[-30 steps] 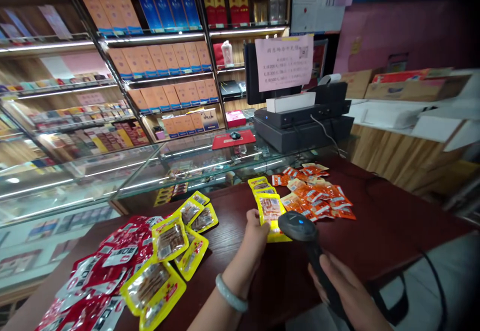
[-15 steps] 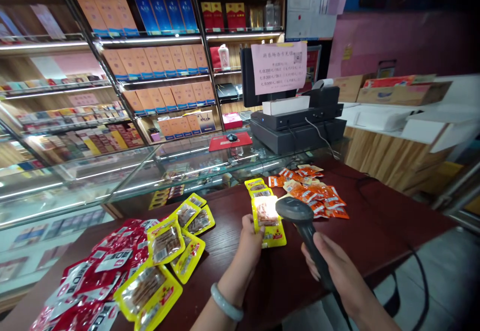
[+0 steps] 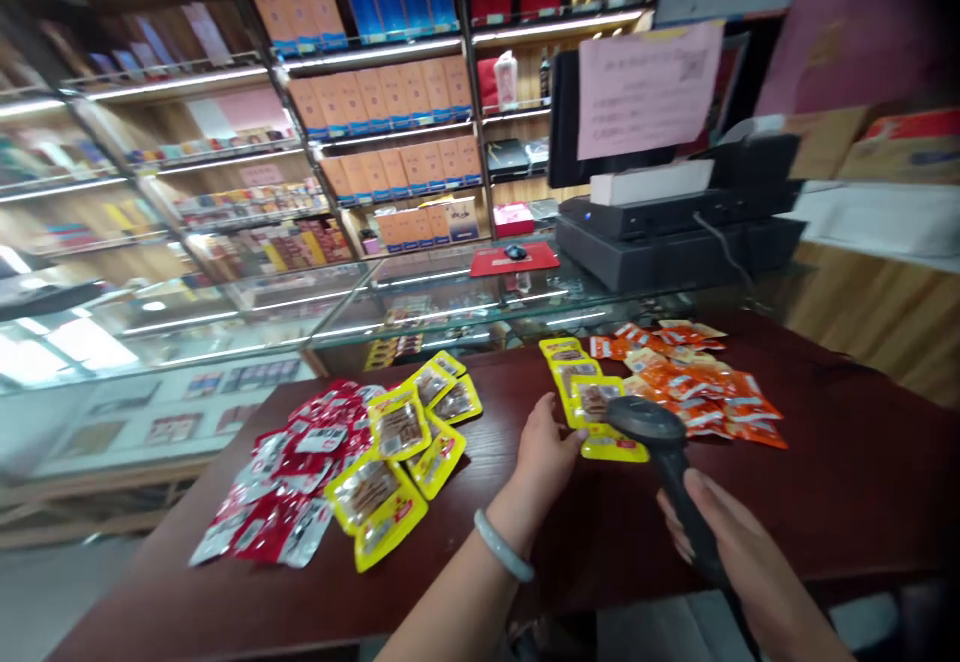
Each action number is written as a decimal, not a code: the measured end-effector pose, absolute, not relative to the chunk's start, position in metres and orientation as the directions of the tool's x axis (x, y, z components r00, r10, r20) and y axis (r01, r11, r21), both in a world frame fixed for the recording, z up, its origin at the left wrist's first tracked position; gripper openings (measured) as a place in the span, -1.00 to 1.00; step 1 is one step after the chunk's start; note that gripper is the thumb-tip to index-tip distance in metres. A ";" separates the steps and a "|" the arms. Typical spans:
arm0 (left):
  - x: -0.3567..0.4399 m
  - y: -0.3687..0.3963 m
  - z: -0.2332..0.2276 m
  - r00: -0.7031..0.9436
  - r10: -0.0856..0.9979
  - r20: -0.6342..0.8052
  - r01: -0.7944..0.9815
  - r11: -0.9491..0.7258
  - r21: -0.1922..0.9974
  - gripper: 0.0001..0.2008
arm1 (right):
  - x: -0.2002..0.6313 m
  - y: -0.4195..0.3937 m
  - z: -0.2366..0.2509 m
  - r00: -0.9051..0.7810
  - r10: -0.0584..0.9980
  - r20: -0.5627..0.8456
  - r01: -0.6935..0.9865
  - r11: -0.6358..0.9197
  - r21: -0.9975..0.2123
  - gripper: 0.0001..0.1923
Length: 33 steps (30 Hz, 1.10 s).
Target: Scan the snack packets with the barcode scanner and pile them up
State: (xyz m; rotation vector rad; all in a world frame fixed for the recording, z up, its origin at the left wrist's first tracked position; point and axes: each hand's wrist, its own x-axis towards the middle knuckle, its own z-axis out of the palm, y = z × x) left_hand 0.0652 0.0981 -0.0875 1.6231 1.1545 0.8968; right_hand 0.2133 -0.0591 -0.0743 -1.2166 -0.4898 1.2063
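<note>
Right now the left hand pinches the near-left edge of a yellow snack packet lying on the dark red table, thumb and fingers closed on its corner; a pale bangle circles that wrist; the right hand is wrapped tight around the handle of a black barcode scanner, whose head hangs just above the packet's right side; two more yellow packets lie in a row just beyond the held one; right of the packet sits a heap of orange sachets, touching one another; left of the packet, well apart, lie a cluster of yellow packets and, further left, a spread of red packets; beyond the packet runs a glass display counter with small goods inside, too blurred to name; on it, behind the orange heap, stands a black till.
</note>
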 end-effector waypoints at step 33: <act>-0.175 0.143 -0.042 -0.164 0.984 0.071 0.679 0.061 0.732 -0.63 | 0.126 -0.042 -0.071 0.151 0.861 -0.485 -0.441 -0.381 -0.813 -0.36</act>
